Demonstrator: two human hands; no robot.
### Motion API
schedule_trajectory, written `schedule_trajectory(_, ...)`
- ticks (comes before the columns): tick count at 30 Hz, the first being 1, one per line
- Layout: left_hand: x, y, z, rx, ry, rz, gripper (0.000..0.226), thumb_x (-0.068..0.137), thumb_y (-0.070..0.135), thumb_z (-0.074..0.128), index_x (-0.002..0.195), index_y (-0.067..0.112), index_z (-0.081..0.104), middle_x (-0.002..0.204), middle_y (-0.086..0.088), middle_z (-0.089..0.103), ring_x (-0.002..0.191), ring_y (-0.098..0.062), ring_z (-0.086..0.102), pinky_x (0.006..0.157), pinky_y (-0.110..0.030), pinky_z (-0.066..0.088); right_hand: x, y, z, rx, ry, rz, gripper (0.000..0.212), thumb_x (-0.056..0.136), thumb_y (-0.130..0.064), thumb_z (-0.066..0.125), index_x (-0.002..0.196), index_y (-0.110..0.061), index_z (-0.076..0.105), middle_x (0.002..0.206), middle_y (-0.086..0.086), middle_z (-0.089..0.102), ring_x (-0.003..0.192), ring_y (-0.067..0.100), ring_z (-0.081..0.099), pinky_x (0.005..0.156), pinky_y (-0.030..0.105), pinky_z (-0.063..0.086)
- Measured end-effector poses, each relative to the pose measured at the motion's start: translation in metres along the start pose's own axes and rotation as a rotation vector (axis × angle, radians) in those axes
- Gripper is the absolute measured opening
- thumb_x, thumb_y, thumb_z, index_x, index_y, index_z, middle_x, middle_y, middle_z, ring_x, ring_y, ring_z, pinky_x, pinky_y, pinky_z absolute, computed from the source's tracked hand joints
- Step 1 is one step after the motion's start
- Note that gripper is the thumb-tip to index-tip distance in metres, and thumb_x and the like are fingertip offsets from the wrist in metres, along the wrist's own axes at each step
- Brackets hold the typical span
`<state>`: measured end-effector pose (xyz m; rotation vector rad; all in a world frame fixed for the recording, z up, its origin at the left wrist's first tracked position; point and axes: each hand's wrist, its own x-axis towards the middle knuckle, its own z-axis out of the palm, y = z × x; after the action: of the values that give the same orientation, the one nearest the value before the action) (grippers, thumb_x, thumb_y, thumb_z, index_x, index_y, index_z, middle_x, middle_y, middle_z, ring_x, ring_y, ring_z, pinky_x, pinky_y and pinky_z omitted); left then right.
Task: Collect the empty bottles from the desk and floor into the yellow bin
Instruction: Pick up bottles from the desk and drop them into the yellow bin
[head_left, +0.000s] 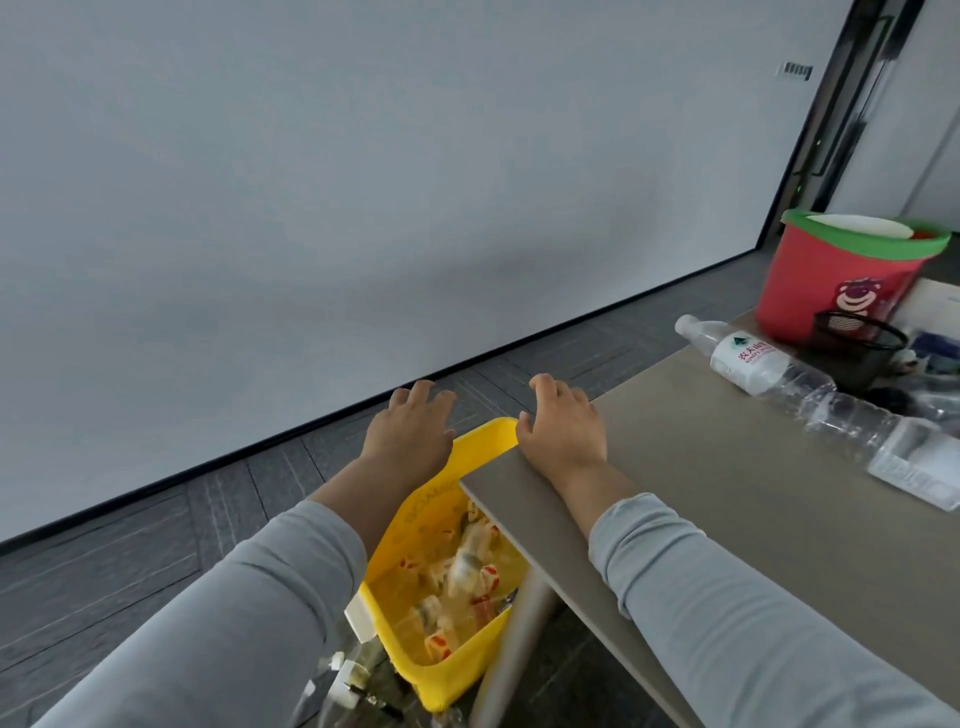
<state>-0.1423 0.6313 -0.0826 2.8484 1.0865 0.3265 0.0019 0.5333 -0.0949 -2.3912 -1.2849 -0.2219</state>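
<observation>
Lying well right of the relaxed fingers (545, 388), clear bottle (748, 364).

- I see the desk (727, 499), a plain grey-beige top; its near corner juts over the yellow bin (485, 434).
- On the desk a clear water bottle (779, 379) lies on its side, capped end toward the wall.
- Just behind the bottle stands a black mesh cup (857, 353), and behind that a red bucket (826, 280) with a green rim.
- A clear plastic box (914, 467) lies by the bottle's base.
- The floor (130, 571) is dark grey carpet tile. The bin stands on it against the desk leg (519, 629).
- Beside the bin, at my lower edge, I make out clear bottles (348, 680) on the floor, blurred.
</observation>
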Motion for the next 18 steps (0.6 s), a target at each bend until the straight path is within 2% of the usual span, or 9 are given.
schedule_trajectory(3,-0.007,0.007,-0.007,0.008,0.023,0.012,0.043,0.095,0.029,0.043,0.137,0.018,0.038,0.138,-0.005,0.04,0.126,-0.026,0.036,0.093,-0.037,0.042,-0.004,-0.001,-0.008,-0.03,0.009,-0.011,0.038,0.093,-0.028,0.044,0.128,-0.012,0.04,0.125,0.01,0.055,0.113,0.028,0.049,0.093,0.038,0.039)
schedule_trajectory(9,-0.013,0.044,-0.018,0.023,0.063,0.09,0.041,0.096,0.03,0.04,0.135,0.017,0.04,0.134,-0.005,0.042,0.123,-0.025,0.039,0.093,-0.036,0.041,-0.027,0.024,-0.042,-0.032,0.07,0.007,0.038,0.093,-0.028,0.044,0.128,-0.012,0.04,0.121,0.008,0.056,0.11,0.026,0.051,0.09,0.037,0.039)
schedule_trajectory(14,-0.017,0.106,-0.016,-0.01,0.081,0.221,0.043,0.096,0.031,0.04,0.137,0.017,0.037,0.136,-0.005,0.039,0.123,-0.025,0.038,0.094,-0.036,0.041,-0.065,0.078,-0.085,-0.099,0.13,0.074,0.038,0.093,-0.03,0.044,0.127,-0.013,0.041,0.116,0.006,0.059,0.104,0.023,0.052,0.087,0.035,0.04)
schedule_trajectory(18,-0.019,0.174,-0.005,-0.066,0.095,0.339,0.047,0.095,0.032,0.043,0.139,0.018,0.036,0.138,-0.003,0.037,0.127,-0.024,0.036,0.097,-0.035,0.039,-0.107,0.131,-0.12,-0.127,0.188,0.194,0.042,0.093,-0.031,0.046,0.131,-0.013,0.042,0.123,0.007,0.058,0.114,0.024,0.051,0.096,0.036,0.04)
